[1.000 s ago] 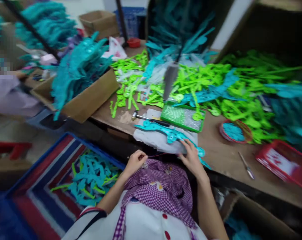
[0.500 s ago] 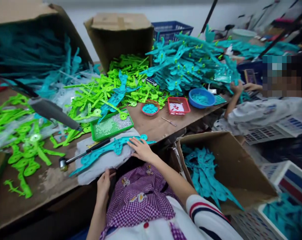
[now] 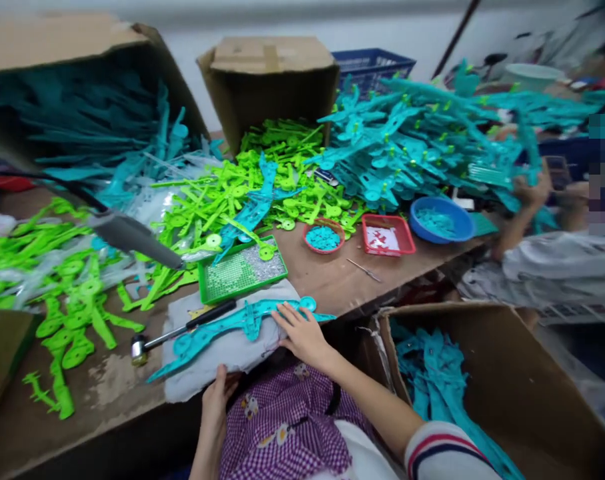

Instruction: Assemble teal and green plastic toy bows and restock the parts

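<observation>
A long turquoise plastic piece (image 3: 217, 328) with a round end lies across a folded pale cloth (image 3: 192, 385) near the table's front edge. My right hand (image 3: 302, 333) rests on its right part, fingers stretched flat and open. At the cloth's front edge is my left hand (image 3: 216, 403), thumb up; its other fingers are in shadow, so whether they grip the cloth is hidden. Just behind the piece lies a hammer (image 3: 185, 328) with a dark handle, its metal head to the left. A green tray (image 3: 245, 292) of small shiny parts stands beyond it.
Bright green plastic pieces (image 3: 92, 287) and turquoise pieces (image 3: 382, 140) are heaped behind. A red basket (image 3: 389, 250), a blue bowl (image 3: 442, 237) and a screwdriver (image 3: 363, 270) sit to the right. An open carton (image 3: 522, 373) stands beside me. A co-worker's hand (image 3: 532, 190) is at far right.
The view has shifted, so the table scene sits lower and farther right. Both my hands keep nearly the same places by the turquoise piece and cloth. The co-worker's hand holds a turquoise piece upright.
</observation>
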Demonstrator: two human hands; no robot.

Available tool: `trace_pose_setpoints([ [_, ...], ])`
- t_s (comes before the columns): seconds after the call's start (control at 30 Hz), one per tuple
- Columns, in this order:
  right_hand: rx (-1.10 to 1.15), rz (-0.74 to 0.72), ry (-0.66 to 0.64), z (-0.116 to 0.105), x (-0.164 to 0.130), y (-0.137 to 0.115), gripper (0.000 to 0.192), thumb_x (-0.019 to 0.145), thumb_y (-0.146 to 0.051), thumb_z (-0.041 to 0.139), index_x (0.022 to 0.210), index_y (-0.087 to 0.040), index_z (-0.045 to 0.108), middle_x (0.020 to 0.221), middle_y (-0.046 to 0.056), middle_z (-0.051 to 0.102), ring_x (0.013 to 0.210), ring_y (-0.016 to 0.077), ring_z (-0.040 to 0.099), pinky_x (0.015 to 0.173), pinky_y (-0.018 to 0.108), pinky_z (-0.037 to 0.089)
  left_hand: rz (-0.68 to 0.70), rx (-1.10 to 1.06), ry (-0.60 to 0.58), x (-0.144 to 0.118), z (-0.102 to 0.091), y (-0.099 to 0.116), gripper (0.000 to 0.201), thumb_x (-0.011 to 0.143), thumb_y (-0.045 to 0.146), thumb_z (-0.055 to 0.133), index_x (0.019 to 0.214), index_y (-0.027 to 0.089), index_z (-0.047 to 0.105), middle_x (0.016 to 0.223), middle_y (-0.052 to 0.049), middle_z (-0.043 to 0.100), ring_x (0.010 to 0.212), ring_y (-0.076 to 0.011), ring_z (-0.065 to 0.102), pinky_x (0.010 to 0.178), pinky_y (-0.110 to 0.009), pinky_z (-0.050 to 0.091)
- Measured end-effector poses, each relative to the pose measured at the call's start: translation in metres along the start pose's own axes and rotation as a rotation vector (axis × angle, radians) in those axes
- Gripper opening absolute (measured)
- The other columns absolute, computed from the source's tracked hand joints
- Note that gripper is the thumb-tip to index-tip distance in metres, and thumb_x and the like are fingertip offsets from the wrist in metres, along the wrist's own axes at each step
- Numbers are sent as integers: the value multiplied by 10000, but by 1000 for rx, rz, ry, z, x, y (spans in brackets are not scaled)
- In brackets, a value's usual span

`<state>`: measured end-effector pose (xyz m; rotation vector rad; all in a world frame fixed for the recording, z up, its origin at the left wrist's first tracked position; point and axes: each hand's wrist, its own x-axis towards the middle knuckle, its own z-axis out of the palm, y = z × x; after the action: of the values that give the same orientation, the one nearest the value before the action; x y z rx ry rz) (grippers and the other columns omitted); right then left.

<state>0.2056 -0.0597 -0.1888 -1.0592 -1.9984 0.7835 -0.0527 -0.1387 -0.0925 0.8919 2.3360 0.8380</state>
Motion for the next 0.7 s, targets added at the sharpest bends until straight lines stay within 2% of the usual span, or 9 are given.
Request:
trace_pose_setpoints([
  [0.13,-41,17,-9,10,-22,12,626,968,-319,544,1563,-273,351,1609,75,323,1491,270,332,1170,502,345,-74,-69,-6,-26,14,-1,785,461,918,662,713,177,726,900,-184,762,1024,-399,713,919,-500,577],
  [0.27,-127,14,36,27,-35,40,557,991,-437,430,1529,-291,428,1582,71,375,1444,316,405,1124,565,368,-143,-107,-35,-40,36,1,908,454,970,595,727,114,723,853,-186,746,922,-334,717,774,-383,554],
  [0.33,-172,-6,53,29,-37,52,569,996,-489,352,1524,-296,441,1570,89,396,1424,337,428,1106,611,366,-161,-121,-37,-43,47,0,916,471,983,554,705,112,715,800,-165,733,834,-297,708,691,-339,518],
  [0.47,-221,-67,-51,11,-37,60,585,993,-438,272,1538,-288,422,1519,149,464,1392,373,456,1052,656,392,-191,-150,33,-50,67,-3,807,573,926,574,631,129,683,685,-136,690,645,-232,638,546,-292,415],
  [0.6,-295,-194,-176,-14,-27,60,591,987,-392,267,1497,-193,489,1441,222,529,1310,415,523,985,669,432,-244,-217,106,-54,80,0,638,723,773,628,643,141,675,720,-124,698,660,-210,626,544,-277,391],
  [0.7,-329,-279,-245,-28,-13,64,583,977,-368,277,1423,-120,559,1390,255,560,1227,417,576,934,643,476,-272,-208,159,-53,85,5,587,736,721,661,631,143,647,705,-97,682,647,-200,614,546,-267,380],
])
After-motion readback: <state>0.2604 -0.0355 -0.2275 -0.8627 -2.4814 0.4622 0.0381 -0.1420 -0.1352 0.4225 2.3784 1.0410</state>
